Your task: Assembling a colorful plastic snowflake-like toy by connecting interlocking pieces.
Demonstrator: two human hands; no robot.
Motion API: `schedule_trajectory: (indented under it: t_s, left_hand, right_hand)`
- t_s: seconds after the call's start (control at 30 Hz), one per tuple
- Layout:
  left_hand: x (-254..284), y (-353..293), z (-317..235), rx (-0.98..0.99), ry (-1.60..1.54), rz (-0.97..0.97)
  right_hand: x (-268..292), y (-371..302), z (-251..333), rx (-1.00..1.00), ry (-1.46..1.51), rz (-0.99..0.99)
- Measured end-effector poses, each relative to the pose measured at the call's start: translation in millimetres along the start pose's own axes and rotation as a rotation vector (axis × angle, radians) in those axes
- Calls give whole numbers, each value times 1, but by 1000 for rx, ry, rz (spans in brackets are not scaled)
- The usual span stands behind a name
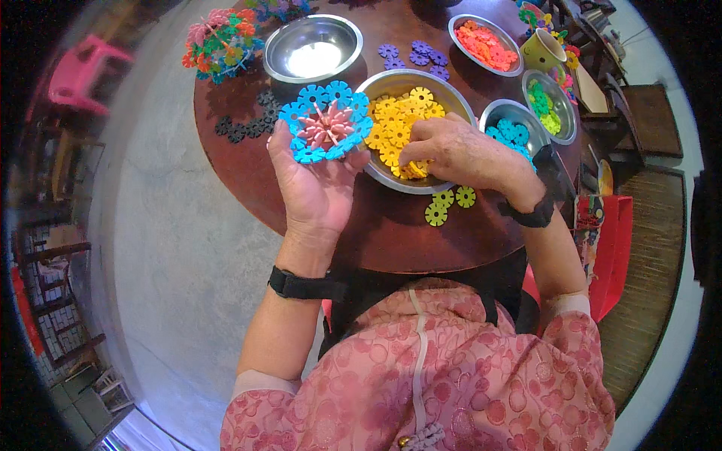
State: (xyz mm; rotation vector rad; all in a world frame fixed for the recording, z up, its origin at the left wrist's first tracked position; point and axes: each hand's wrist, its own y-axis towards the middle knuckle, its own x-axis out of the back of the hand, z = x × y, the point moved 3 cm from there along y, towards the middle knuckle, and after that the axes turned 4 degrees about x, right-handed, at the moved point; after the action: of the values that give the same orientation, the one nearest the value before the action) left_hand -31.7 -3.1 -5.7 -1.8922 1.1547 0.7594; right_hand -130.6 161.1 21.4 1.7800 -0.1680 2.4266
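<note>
Left hand (320, 192): holding blue-and-pink plastic flower (327, 126) from below, apparently sparing petals; over round reddish-brown table (391, 248), toward left edge. Right hand (470, 154): fingers narrowed among yellow notched plastic discs (392, 124), hold unclear; round steel bowl (449, 92) beneath, toward front edge, presumably for reach.
</note>
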Motion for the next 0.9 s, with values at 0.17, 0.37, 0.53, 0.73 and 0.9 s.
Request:
schedule_trajectory:
  t_s: [0.17,0.37,0.53,0.73,0.9]
  left_hand:
    - [0,1,-1,4,-6,12]
    - [0,0,1,8,-9,-4]
    - [0,1,0,-5,-11,-23]
    - [-3,1,1,-18,2,-38]
    - [2,0,0,18,-23,-33]
  right_hand:
    - [1,-3,1,3,-22,22]
    - [-2,-7,1,9,-102,3]
    - [-5,1,-1,-61,-281,23]
    - [9,-7,7,-23,-256,-279]
    - [-3,-10,26,-23,-137,-27]
